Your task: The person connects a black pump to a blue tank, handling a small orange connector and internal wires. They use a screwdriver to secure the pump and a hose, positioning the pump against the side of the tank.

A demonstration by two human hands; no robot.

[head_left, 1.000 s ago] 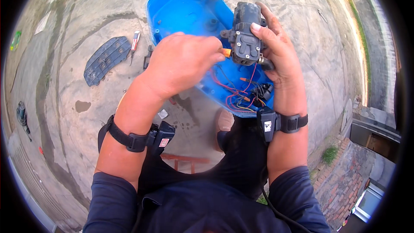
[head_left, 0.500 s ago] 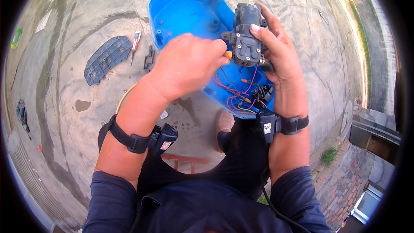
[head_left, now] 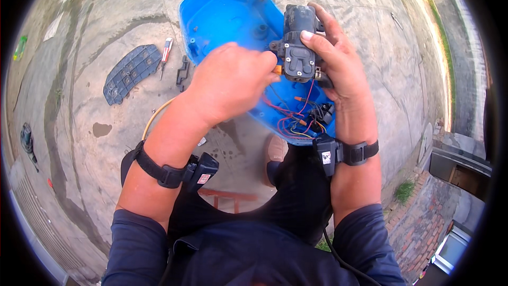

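My right hand [head_left: 341, 66] grips a black pump [head_left: 300, 39] with screws on its face and a short black elbow at its lower right. My left hand [head_left: 233, 79], closed and slightly blurred, pinches an orange piece [head_left: 278, 69] against the pump's left side; its far end is hidden by my fingers. Beneath both hands is a blue plastic housing [head_left: 222, 10] holding red and yellow wires [head_left: 293, 116], orange connectors [head_left: 302, 123] and a small black component [head_left: 324, 114]. A yellow hose or cable [head_left: 156, 111] passes behind my left forearm.
On the concrete at left lie a dark ribbed plate [head_left: 132, 74], a screwdriver [head_left: 166, 53], a black bracket [head_left: 182, 74], a dark power tool [head_left: 27, 145] and a green item [head_left: 21, 47]. A red frame [head_left: 227, 195] is between my legs. A brick edge [head_left: 410, 233] is at lower right.
The pump and my right hand have shifted slightly down and left. My left hand has moved slightly down, still pinching at the pump's side.
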